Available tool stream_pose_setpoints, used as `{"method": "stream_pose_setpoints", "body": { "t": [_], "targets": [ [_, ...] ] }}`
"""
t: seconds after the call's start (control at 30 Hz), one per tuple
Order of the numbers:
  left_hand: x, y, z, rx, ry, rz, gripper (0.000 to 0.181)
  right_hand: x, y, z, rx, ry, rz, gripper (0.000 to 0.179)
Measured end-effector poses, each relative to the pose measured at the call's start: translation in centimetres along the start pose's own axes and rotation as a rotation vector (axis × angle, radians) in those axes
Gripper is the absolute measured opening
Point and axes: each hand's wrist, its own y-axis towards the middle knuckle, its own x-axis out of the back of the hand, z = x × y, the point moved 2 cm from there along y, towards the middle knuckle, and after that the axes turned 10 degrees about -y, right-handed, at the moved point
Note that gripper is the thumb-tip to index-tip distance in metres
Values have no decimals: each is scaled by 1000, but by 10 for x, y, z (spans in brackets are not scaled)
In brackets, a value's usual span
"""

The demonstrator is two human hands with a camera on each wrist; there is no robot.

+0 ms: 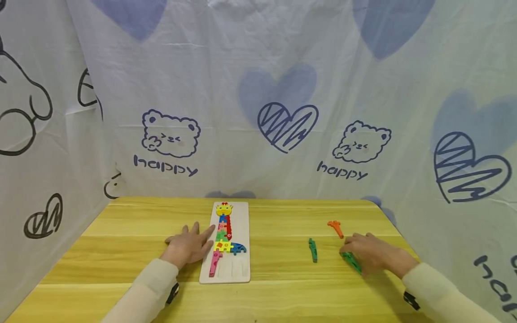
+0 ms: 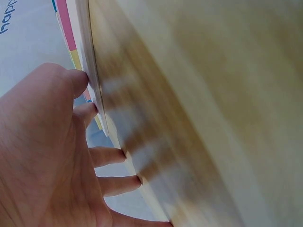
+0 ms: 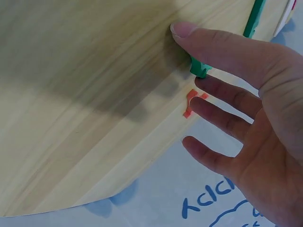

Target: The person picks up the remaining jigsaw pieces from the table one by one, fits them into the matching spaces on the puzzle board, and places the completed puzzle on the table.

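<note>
A giraffe jigsaw puzzle board [image 1: 240, 224] lies on the table, with a yellow head, coloured body pieces and a pink leg piece [image 1: 215, 264] set in it. My left hand [image 1: 187, 246] spreads its fingers at the board's left side; in the left wrist view its thumb [image 2: 79, 81] touches the board's edge. On the right, my right hand [image 1: 369, 252] reaches over a green puzzle piece [image 1: 351, 262], fingertips right at it. In the right wrist view, the thumb [image 3: 203, 40] and fingers stand apart, with the green piece's end [image 3: 200, 68] between them, partly hidden.
Another green piece [image 1: 313, 250] lies between the board and my right hand. An orange piece [image 1: 335, 228] sits just beyond that hand. The wooden table [image 1: 278, 296] ends at a white printed cloth [image 1: 226, 134] behind and at both sides.
</note>
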Motion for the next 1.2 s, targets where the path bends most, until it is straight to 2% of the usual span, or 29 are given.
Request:
{"method": "stream_pose_setpoints", "body": {
  "t": [0.17,0.33,0.53,0.97,1.2],
  "targets": [
    [0,0,1,-3,-6,-1,59,8,8,2,-10,-55,-40,63],
    [1,0,1,-8,-8,-9,59,21,13,4,-25,-68,-100,67],
    [0,1,2,-7,-10,-6,59,32,18,10,-8,-86,-178,62],
    [0,1,1,-2,-6,-7,60,43,29,21,-38,-5,-190,61],
    [1,0,0,-1,-15,-5,60,48,41,35,-4,43,-211,62]
  ]
}}
